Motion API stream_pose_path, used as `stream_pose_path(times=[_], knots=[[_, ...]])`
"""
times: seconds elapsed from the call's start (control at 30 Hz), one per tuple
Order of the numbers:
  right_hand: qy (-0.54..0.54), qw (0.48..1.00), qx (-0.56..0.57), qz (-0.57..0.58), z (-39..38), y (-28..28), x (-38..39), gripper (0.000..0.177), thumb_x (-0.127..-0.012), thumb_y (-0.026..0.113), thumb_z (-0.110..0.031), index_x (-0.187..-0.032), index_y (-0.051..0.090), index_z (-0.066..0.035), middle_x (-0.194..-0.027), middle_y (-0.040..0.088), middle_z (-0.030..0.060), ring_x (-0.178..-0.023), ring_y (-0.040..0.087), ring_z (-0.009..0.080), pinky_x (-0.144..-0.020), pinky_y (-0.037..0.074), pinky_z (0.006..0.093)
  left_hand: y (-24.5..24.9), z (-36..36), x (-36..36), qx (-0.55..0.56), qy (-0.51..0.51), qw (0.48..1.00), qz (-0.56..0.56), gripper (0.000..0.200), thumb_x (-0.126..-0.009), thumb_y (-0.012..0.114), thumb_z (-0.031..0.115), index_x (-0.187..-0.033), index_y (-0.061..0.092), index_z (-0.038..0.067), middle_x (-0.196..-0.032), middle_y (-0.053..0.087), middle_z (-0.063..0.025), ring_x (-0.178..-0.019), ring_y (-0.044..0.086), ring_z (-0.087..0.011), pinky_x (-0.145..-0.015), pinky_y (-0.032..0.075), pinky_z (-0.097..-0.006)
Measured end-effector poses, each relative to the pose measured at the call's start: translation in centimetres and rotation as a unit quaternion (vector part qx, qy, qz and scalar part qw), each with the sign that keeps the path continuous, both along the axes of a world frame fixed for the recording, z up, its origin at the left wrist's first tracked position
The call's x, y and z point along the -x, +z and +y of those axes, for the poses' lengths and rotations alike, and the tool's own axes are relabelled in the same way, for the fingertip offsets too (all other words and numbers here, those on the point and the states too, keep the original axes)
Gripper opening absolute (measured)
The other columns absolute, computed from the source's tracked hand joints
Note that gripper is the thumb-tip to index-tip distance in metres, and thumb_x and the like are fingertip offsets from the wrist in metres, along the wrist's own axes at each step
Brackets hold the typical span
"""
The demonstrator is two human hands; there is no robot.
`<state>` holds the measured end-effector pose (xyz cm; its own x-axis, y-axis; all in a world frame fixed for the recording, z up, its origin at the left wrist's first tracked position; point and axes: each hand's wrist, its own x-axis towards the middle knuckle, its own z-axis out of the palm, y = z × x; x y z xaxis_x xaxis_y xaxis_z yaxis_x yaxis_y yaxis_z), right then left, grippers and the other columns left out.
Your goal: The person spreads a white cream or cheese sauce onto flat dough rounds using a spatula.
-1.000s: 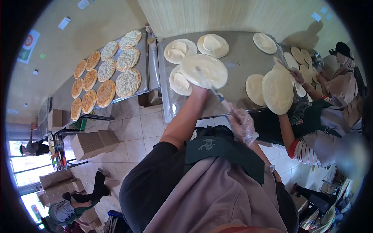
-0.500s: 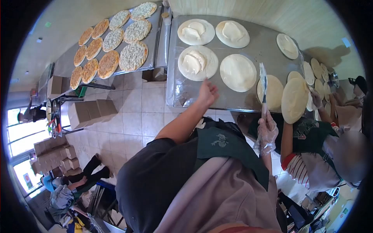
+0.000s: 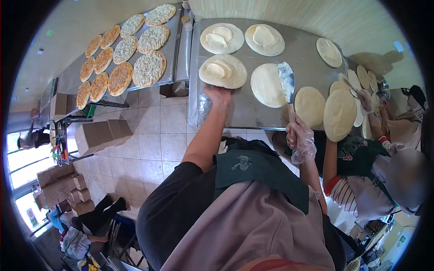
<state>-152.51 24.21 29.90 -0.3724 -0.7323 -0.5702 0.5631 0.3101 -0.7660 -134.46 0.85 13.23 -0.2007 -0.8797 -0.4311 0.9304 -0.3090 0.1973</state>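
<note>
**A:** Looking at the steel table (image 3: 253,115), what covers it?

**B:** Pale dough rounds, laid flat across its bare metal top. Three toward its far-left part carry a folded white filling. The filled dough round (image 3: 223,71) nearest its front edge is where the left hand (image 3: 219,95) is.

**A:** Gripping it?

**B:** The fingers meet that round's near rim, but I cannot tell whether they pinch it or only touch.

**A:** And the right hand (image 3: 299,141)?

**B:** Gloved in clear plastic and closed around the handle of a spatula (image 3: 286,81), just over the table's front edge. The blade lies above a plain dough round (image 3: 266,86) at the table's middle.

**A:** Anyone else?

**B:** A co-worker (image 3: 361,180) at the table's right end holds up another round (image 3: 340,114).

**A:** The room?

**B:** A wooden wall (image 3: 280,11) runs behind the table. Left of it, a second table (image 3: 181,54) carries topped pizzas (image 3: 149,67). On the tiled floor (image 3: 158,135), further left, stand cardboard boxes (image 3: 101,133).
</note>
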Motion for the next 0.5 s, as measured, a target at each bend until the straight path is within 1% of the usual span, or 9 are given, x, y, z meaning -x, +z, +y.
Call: stream_pose_path(times=[0.03, 0.1, 0.13, 0.23, 0.33, 0.37, 0.4, 0.47, 0.5], knots=[[-0.001, 1.000, 0.000, 0.000, 0.1, 0.0, -0.1, 0.047, -0.086, 0.053, -0.004, -0.132, 0.044, -0.005, -0.069, 0.054, 0.0051, -0.040, 0.043, 0.0082, -0.033, 0.034, 0.0211, -0.4, -0.5, 0.0, 0.000, -0.001, 1.000, 0.000, 0.063, -0.084, 0.033, 0.050, -0.133, 0.040, 0.012, -0.140, 0.034, -0.0099, -0.131, 0.032, -0.0285, -0.106, 0.027, -0.0495], [-0.001, 1.000, 0.000, 0.001, 0.2, 0.0, -0.4, 0.046, -0.085, 0.053, -0.004, -0.131, 0.046, -0.004, -0.068, 0.054, 0.0048, -0.040, 0.043, 0.0077, -0.033, 0.033, 0.0207, 0.5, -1.5, -0.1, 0.037, 0.001, 0.999, 0.009, 0.059, -0.088, 0.030, 0.053, -0.129, 0.045, 0.014, -0.134, 0.044, -0.0084, -0.122, 0.044, -0.0300, -0.100, 0.038, -0.0507], [0.002, 1.000, 0.004, 0.002, 0.2, 0.1, -0.6, 0.046, -0.085, 0.053, -0.004, -0.131, 0.046, -0.004, -0.068, 0.054, 0.0048, -0.040, 0.043, 0.0077, -0.033, 0.033, 0.0207, 1.0, -1.8, -0.2, 0.041, 0.004, 0.999, 0.009, 0.059, -0.088, 0.030, 0.053, -0.129, 0.045, 0.014, -0.134, 0.044, -0.0084, -0.122, 0.044, -0.0300, -0.100, 0.038, -0.0507], [0.026, 0.997, -0.019, 0.069, 0.7, -0.3, -0.8, 0.042, -0.085, 0.054, -0.003, -0.127, 0.051, -0.004, -0.067, 0.055, 0.0039, -0.040, 0.042, 0.0060, -0.034, 0.032, 0.0188, 2.9, -1.9, -0.1, 0.080, 0.010, 0.996, 0.033, 0.058, -0.089, 0.034, 0.054, -0.128, 0.046, 0.013, -0.129, 0.049, -0.0094, -0.118, 0.048, -0.0317, -0.098, 0.040, -0.0511], [0.050, 0.995, 0.009, 0.082, 1.2, -0.1, -0.7, 0.042, -0.085, 0.054, -0.003, -0.127, 0.051, -0.003, -0.067, 0.056, 0.0030, -0.040, 0.042, 0.0056, -0.036, 0.033, 0.0178, 3.0, -0.2, 1.0, 0.077, -0.036, 0.994, 0.066, 0.056, -0.089, 0.035, 0.052, -0.128, 0.046, 0.013, -0.128, 0.050, -0.0098, -0.117, 0.049, -0.0315, -0.098, 0.040, -0.0514], [0.052, 0.992, -0.010, 0.118, 1.2, 0.2, -0.4, 0.042, -0.085, 0.056, -0.004, -0.127, 0.052, -0.004, -0.068, 0.056, 0.0023, -0.041, 0.043, 0.0050, -0.037, 0.033, 0.0172, 2.9, 0.5, 1.4, 0.073, -0.053, 0.993, 0.077, 0.056, -0.090, 0.035, 0.052, -0.128, 0.047, 0.013, -0.128, 0.050, -0.0099, -0.117, 0.049, -0.0314, -0.098, 0.040, -0.0515], [0.047, 0.992, -0.015, 0.119, 1.2, 0.0, 0.0, 0.042, -0.085, 0.056, -0.004, -0.127, 0.052, -0.004, -0.068, 0.056, 0.0023, -0.041, 0.043, 0.0050, -0.037, 0.033, 0.0172, 2.9, 1.1, 1.6, 0.070, -0.071, 0.991, 0.086, 0.056, -0.090, 0.035, 0.052, -0.127, 0.047, 0.013, -0.127, 0.051, -0.0100, -0.116, 0.049, -0.0313, -0.098, 0.040, -0.0515], [0.018, 0.981, -0.024, 0.190, 1.1, -0.6, 1.3, 0.041, -0.084, 0.058, -0.003, -0.125, 0.053, -0.004, -0.070, 0.056, 0.0021, -0.041, 0.042, 0.0048, -0.036, 0.032, 0.0180, 3.0, 1.7, 1.6, 0.071, -0.102, 0.987, 0.101, 0.055, -0.090, 0.036, 0.051, -0.127, 0.047, 0.012, -0.127, 0.051, -0.0102, -0.116, 0.050, -0.0312, -0.098, 0.040, -0.0517], [0.015, 0.980, -0.012, 0.196, 1.1, -1.0, 2.1, 0.041, -0.083, 0.060, -0.002, -0.124, 0.055, -0.005, -0.073, 0.058, 0.0024, -0.048, 0.047, 0.0049, -0.042, 0.036, 0.0164, 3.2, 1.7, 1.4, 0.074, -0.114, 0.985, 0.107, 0.054, -0.090, 0.036, 0.051, -0.127, 0.047, 0.012, -0.127, 0.051, -0.0103, -0.116, 0.050, -0.0311, -0.098, 0.040, -0.0518]])
